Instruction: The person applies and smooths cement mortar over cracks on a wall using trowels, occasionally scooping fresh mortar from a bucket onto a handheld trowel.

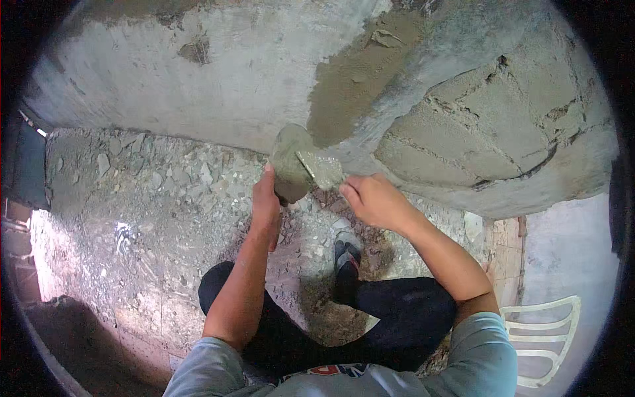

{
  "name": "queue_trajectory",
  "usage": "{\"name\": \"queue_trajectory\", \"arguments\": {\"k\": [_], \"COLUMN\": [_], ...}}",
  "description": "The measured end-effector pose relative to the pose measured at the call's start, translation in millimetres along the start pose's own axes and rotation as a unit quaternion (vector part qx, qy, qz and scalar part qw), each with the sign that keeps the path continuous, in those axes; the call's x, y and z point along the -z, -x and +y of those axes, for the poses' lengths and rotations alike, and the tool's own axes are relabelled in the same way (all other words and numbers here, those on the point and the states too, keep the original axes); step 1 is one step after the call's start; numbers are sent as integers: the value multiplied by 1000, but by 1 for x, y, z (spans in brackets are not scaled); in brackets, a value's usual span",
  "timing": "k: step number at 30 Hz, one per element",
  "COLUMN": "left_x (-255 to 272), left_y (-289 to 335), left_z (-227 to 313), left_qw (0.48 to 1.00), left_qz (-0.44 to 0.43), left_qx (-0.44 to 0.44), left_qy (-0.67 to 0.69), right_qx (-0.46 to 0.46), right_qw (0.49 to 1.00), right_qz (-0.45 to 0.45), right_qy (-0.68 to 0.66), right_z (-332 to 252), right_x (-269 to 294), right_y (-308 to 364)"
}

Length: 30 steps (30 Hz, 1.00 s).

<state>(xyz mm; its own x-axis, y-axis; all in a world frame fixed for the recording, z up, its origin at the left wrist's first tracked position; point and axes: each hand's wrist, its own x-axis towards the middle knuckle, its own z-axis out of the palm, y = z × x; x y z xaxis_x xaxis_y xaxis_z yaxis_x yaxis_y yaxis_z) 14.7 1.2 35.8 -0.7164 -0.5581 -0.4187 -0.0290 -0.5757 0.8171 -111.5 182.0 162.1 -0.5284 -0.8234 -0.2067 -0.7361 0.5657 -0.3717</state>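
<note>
My left hand (266,202) is closed on a rounded, mortar-smeared plate (289,159), its thumb along the near left edge. The plate's grip is hidden, so its exact kind cannot be told. In my right hand (376,200) is a small trowel (324,170), its blade wet with grey mortar and lying against the plate's right side. Both tools are in front of the foot of the wall. Just behind them, a strip of fresh darker mortar (344,99) runs up the wall (251,73).
Rubble and plaster chips (165,165) cover the floor along the wall. To the right is a rough, cracked patch (489,126) of wall. A white plastic chair (546,324) stands at lower right. My shoe (347,250) is between the bent legs, below the tools.
</note>
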Motion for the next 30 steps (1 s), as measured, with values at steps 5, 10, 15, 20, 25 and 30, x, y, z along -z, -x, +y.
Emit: {"name": "queue_trajectory", "arguments": {"k": [5,10,15,20,25,30], "left_x": [5,10,6,12,7,-2], "left_y": [-7,-15,1,16,15,14], "left_z": [-4,-14,3,18,13,2], "left_qw": [999,999,976,969,945,953], "left_qz": [24,-17,-162,-195,-274,-250], "left_qx": [-28,-24,71,108,84,73], "left_qy": [-1,43,125,109,157,155], "right_qx": [-61,25,53,106,139,155], "right_qw": [996,994,989,980,982,981], "right_qz": [-25,65,119,166,127,106], "right_qy": [59,-84,-62,-22,-26,-51], "right_z": [28,24,48,82,87,90], "right_x": [0,-13,-22,-28,-43,-59], "right_y": [7,-13,-17,-21,-20,-16]}}
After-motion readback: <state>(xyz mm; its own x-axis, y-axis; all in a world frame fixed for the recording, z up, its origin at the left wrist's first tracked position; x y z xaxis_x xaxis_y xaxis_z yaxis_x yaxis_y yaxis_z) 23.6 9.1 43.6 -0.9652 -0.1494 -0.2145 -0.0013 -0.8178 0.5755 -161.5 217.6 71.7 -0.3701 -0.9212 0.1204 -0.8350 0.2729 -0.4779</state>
